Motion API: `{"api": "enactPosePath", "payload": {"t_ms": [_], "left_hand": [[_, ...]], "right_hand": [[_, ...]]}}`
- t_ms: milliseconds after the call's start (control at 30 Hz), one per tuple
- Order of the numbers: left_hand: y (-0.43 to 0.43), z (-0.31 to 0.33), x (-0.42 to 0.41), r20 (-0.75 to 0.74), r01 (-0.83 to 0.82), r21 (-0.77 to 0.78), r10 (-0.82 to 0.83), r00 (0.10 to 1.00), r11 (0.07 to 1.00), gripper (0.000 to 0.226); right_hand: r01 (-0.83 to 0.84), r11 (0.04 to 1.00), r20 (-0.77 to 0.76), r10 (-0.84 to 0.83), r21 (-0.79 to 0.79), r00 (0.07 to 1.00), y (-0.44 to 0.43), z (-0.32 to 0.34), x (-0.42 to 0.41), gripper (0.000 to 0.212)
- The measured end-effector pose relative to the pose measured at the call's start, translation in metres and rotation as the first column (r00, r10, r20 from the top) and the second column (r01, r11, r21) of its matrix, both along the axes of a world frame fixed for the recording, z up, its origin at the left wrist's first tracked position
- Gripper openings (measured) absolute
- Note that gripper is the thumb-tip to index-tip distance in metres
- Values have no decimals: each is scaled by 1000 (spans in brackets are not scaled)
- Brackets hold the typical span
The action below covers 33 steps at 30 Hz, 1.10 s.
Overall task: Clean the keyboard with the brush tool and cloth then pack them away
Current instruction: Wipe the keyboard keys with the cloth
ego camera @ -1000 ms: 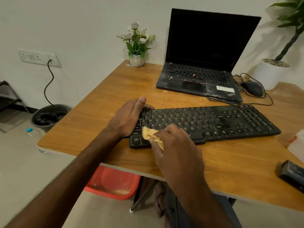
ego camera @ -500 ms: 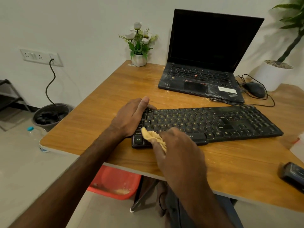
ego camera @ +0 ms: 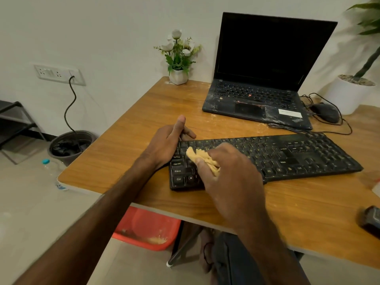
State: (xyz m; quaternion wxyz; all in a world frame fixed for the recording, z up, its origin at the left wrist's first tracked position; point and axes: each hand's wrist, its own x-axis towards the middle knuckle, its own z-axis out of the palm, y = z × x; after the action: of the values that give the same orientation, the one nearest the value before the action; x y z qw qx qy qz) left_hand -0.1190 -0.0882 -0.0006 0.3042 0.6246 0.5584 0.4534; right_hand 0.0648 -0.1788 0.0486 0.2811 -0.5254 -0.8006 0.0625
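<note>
Orange-brown wood forms the table [ego camera: 127, 159], and under its near edge a red plastic tub [ego camera: 148, 229] sits on the floor. At the near right edge lies a dark boxy object [ego camera: 370, 221], too blurred to identify. Just beyond, the right hand [ego camera: 228, 173] is curled around a bunched yellow cloth [ego camera: 202, 158], pressing it onto the left-hand keys of the black keyboard [ego camera: 298, 155], which lies flat across the table at a slight angle. The left hand [ego camera: 166, 142] holds the keyboard's left end, fingers curled round the far corner and thumb sticking up. Farther back an open black laptop [ego camera: 265, 83] stands with a dark screen, and a wired mouse [ego camera: 326, 112] lies to its right. A small white pot of flowers [ego camera: 178, 76] sits at the far corner against the wall.
</note>
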Motion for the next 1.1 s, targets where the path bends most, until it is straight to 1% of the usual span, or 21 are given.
{"api": "enactPosePath", "payload": {"t_ms": [33, 100, 167, 267, 333, 467, 533, 600, 633, 733, 800, 833, 900, 1000, 1067, 1100], "left_hand": [[1, 0, 0, -26, -11, 5, 12, 1000, 1000, 66], [3, -1, 0, -138, -31, 50, 37, 990, 998, 55], [5, -2, 0, -229, -33, 79, 50, 972, 996, 44], [7, -4, -3, -331, -53, 85, 78, 940, 995, 35], [5, -4, -3, -379, -53, 101, 88, 921, 993, 31], [1, -1, 4, -505, -57, 124, 113, 856, 991, 35], [0, -1, 5, -513, -59, 120, 113, 851, 991, 36], [-1, -1, 4, -505, -48, 111, 98, 857, 993, 35], [-2, -1, 4, -509, -45, 109, 94, 856, 993, 33], [-3, 1, 4, -529, -70, 116, 121, 840, 991, 31], [-3, 2, 5, -553, -78, 116, 129, 823, 990, 29], [-3, 2, 6, -558, -77, 116, 129, 820, 990, 29], [-2, 1, 6, -552, -73, 115, 124, 824, 991, 31], [-2, 0, 5, -551, -73, 91, 111, 827, 993, 33], [-3, 0, 5, -566, -81, 88, 117, 816, 993, 33], [-3, 1, 5, -569, -84, 99, 126, 813, 992, 33]], "right_hand": [[-37, 999, 18, 38, -11, 999, -1, 2, -5, 35], [-145, 989, 81, 144, -1, 986, -4, -2, -21, 31], [-192, 981, 161, 188, 11, 969, -8, -5, -35, 27], [-200, 979, 221, 201, -28, 954, -3, -1, -32, 29], [-171, 979, 229, 193, -113, 954, 0, 6, -18, 32], [-99, 993, 278, 112, -61, 954, -1, 10, -16, 33], [-143, 987, 254, 158, -79, 954, -5, 8, -21, 32], [-216, 968, 260, 242, -124, 935, -5, 7, -22, 31], [-222, 964, 253, 254, -149, 933, -4, 7, -20, 31], [-125, 976, 227, 165, -181, 960, 7, 12, 0, 36], [-76, 981, 262, 122, -179, 957, 15, 15, 12, 39], [-84, 980, 283, 133, -181, 950, 17, 17, 14, 39], [-167, 970, 317, 216, -177, 923, 17, 20, 5, 36], [-318, 940, 358, 341, -124, 869, 16, 20, -16, 29], [-346, 930, 386, 365, -120, 847, 22, 19, -18, 29], [-352, 924, 366, 381, -147, 849, 26, 20, -14, 28]]}}
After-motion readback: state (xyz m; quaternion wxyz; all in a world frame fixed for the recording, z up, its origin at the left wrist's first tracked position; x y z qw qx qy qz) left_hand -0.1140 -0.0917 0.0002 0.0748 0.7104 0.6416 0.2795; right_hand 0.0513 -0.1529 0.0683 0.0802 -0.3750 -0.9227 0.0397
